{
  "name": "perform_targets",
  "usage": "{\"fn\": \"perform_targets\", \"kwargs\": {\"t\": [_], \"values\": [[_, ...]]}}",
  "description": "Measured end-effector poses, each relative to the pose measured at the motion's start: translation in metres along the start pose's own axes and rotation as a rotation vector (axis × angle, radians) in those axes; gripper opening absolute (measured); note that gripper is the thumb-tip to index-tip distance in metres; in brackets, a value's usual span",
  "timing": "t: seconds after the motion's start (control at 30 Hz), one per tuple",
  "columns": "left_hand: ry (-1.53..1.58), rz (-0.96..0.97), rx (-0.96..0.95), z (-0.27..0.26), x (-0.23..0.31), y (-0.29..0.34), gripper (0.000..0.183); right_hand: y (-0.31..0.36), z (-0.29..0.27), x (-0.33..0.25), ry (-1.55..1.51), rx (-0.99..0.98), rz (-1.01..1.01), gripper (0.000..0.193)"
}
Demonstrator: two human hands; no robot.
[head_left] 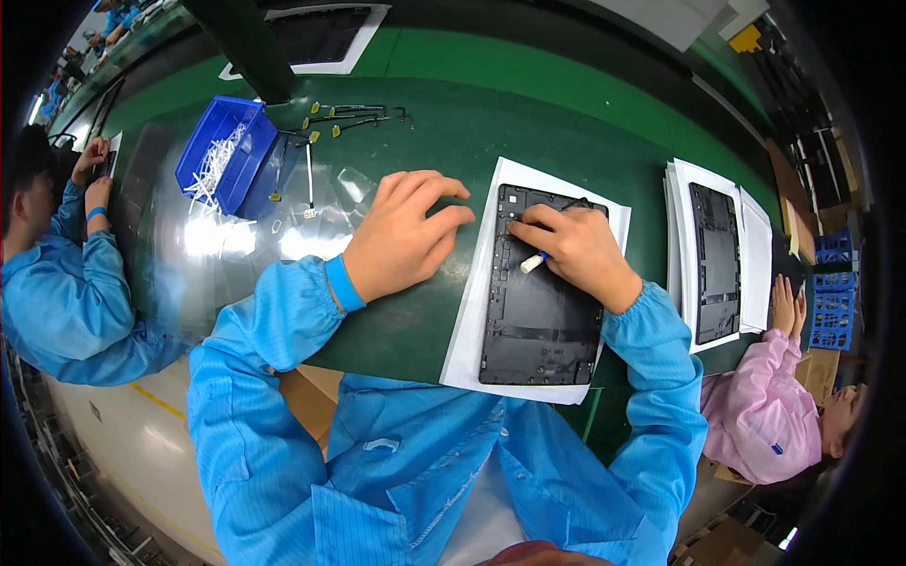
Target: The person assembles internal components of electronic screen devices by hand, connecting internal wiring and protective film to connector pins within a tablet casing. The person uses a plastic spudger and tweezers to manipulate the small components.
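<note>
A black tablet housing (543, 325) lies on white paper sheets (462, 349) in front of me. Over its upper part, my right hand (585, 250) is closed round a small pen-like tool (534, 263) with a white end and a bit of blue. Two of its fingertips press near the housing's upper left, and the tool's other end is hidden. My left hand (401, 231) hovers just left of the paper, its fingers curved and apart, holding nothing. A blue band (343, 283) circles that wrist.
A blue bin (226, 156) of thin white strips stands left on the green table (434, 123). Black cables with yellow tabs (354, 118) and clear plastic sheets (255, 255) lie nearby. Another housing (715, 264) lies right. Co-workers sit on both sides.
</note>
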State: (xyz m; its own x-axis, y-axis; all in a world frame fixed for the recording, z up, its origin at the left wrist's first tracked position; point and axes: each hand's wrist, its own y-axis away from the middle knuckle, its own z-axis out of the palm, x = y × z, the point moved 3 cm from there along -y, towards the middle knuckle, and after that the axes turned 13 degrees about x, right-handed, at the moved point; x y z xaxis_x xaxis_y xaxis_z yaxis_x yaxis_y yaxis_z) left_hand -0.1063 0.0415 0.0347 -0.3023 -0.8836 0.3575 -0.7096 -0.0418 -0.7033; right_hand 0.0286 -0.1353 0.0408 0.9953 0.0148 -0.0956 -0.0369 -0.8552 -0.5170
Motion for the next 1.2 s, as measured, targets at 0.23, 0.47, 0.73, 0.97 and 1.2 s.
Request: {"fn": "perform_targets", "kwargs": {"t": [0.23,0.47,0.73,0.97,1.2], "values": [[0.083,0.027,-0.118,0.032,0.009,-0.006,0.030,0.004,-0.008,-0.012,0.118,-0.145,0.145,0.035],[-0.001,0.162,-0.237,0.050,0.004,-0.007,0.049,0.014,-0.023,0.005,0.078,-0.175,0.455,0.022],[-0.003,0.079,-0.271,0.055,0.014,-0.016,0.056,0.030,-0.036,0.041,-0.058,-0.172,0.865,0.016],[-0.069,0.070,-0.242,0.056,0.018,-0.015,0.052,0.041,-0.026,0.045,-0.283,-0.143,0.942,0.013],[-0.105,0.100,-0.245,0.058,0.021,-0.012,0.044,0.045,-0.022,0.049,-0.329,-0.156,0.998,0.009]]}}
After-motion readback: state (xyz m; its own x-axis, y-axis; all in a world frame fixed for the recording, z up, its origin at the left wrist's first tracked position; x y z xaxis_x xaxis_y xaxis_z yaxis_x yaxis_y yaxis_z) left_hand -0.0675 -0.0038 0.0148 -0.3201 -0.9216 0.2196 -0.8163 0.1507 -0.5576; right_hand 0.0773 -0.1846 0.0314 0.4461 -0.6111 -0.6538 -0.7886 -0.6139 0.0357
